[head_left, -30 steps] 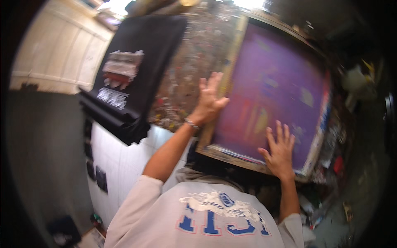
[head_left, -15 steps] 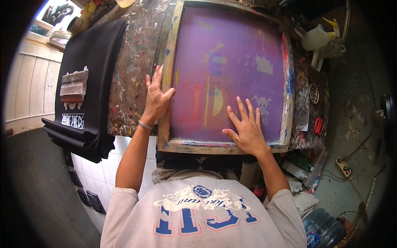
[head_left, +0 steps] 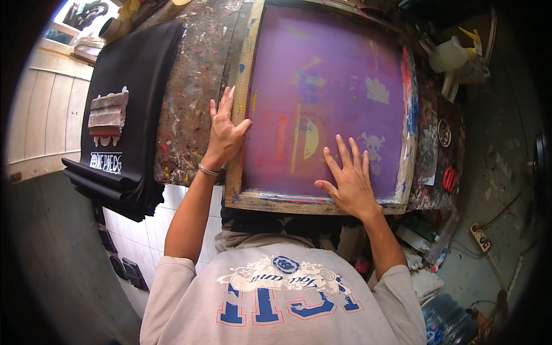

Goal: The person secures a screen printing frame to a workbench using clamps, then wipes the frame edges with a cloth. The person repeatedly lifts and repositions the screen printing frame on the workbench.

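Observation:
A wooden-framed printing screen [head_left: 234, 172] with purple mesh lies in front of me. My left hand [head_left: 226, 137] rests on its left rail, fingers stretched forward and the thumb pointing over the mesh. Flat over the near right part of the mesh lies my right hand [head_left: 349, 181], with its fingers spread. Whether its fingertips press on the mesh I cannot tell. Just beyond them a small skull design [head_left: 372, 147] shows in the mesh, and a pale half-round shape [head_left: 310, 140] lies to their left. Neither hand holds anything.
Left of the screen, a stack of black cloth [head_left: 138, 75] carries a white print, partly covered by a worn block [head_left: 108, 112]. The table [head_left: 183, 109] is paint-stained. To the right are red-handled scissors [head_left: 449, 179], a round tin [head_left: 444, 133] and a spray bottle [head_left: 451, 56].
The whole view has shifted slightly, so the scene sits a little farther right. Both hands keep their places on the screen, with no clear movement against it.

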`<state>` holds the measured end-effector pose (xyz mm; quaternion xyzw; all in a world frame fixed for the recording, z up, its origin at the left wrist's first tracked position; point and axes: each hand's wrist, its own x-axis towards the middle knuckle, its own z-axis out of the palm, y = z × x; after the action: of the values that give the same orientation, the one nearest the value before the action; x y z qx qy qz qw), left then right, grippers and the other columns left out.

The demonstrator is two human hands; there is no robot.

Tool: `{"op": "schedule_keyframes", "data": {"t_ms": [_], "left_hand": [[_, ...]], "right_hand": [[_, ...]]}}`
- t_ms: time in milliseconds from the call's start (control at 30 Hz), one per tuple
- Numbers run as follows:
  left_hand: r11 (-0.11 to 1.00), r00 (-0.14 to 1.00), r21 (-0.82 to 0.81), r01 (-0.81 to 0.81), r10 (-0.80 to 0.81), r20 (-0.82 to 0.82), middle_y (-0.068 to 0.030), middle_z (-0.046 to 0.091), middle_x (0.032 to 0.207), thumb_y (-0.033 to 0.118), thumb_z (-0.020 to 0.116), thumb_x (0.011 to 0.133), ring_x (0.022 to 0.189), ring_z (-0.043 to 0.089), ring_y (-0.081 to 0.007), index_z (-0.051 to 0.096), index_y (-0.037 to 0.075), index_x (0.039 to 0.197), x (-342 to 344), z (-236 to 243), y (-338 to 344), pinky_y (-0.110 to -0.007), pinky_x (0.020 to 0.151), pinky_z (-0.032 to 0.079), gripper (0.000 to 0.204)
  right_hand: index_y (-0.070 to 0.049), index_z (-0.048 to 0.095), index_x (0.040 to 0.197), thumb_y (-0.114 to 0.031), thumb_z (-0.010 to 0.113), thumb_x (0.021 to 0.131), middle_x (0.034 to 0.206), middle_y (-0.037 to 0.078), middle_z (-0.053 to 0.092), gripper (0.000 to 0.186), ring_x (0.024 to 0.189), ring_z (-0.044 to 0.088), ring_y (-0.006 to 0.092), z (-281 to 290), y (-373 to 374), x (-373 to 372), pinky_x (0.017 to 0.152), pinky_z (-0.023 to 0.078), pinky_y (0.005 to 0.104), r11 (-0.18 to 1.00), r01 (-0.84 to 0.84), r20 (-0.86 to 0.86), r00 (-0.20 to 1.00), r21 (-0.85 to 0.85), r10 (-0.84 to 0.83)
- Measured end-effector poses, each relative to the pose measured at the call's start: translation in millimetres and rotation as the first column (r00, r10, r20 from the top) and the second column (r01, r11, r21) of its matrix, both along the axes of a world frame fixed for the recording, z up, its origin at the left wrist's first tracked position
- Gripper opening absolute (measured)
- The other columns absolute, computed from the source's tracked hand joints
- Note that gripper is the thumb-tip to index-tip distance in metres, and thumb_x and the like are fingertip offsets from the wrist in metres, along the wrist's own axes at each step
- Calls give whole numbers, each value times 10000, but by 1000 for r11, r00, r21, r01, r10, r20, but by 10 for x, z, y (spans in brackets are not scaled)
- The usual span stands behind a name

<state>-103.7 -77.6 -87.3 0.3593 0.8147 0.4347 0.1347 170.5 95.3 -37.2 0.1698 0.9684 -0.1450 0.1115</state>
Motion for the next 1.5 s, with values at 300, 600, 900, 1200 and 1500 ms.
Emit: {"op": "schedule_keyframes", "data": {"t_ms": [300,600,900,1200,1500], "left_hand": [[1000,1000,1,5,-5,-20,-260,388,1551,245,601,811,1528,228,-319,343,-88,1495,5,-19,-9,-496,1243,-49,803],[1000,1000,3,1,-1,-10,-253,396,1548,235,595,803,1531,223,-312,337,-72,1508,9,15,5,-491,1243,-57,811],[1000,1000,5,-8,8,-4,-259,393,1550,223,602,793,1533,222,-308,340,-71,1507,7,-5,-6,-482,1242,-70,815],[1000,1000,-2,14,-14,24,-252,362,1570,223,608,797,1537,205,-298,315,-68,1519,5,2,13,-473,1244,-70,832],[999,999,-25,-36,35,-13,-273,335,1581,239,645,802,1523,217,-357,313,-16,1543,39,24,-27,-467,1256,-15,851]], "right_hand": [[-59,451,1499,-643,487,945,1660,171,154,806,1529,98,405,46,15,-37,1190,90,673,1000,-19,29,999,11,18],[-75,467,1492,-628,500,951,1657,171,163,775,1527,109,407,55,29,-44,1184,109,682,1000,-13,22,1000,13,12],[-110,496,1478,-593,544,948,1653,166,183,719,1526,119,408,31,29,-26,1188,124,671,999,29,-9,1000,-22,-29],[-127,494,1484,-587,556,947,1657,164,176,710,1520,142,412,41,60,-11,1192,141,655,997,50,1,999,-67,-50],[-106,505,1471,-493,614,941,1638,182,241,665,1494,212,438,116,55,-77,1182,175,643,999,10,-25,1000,-36,-11]]}}
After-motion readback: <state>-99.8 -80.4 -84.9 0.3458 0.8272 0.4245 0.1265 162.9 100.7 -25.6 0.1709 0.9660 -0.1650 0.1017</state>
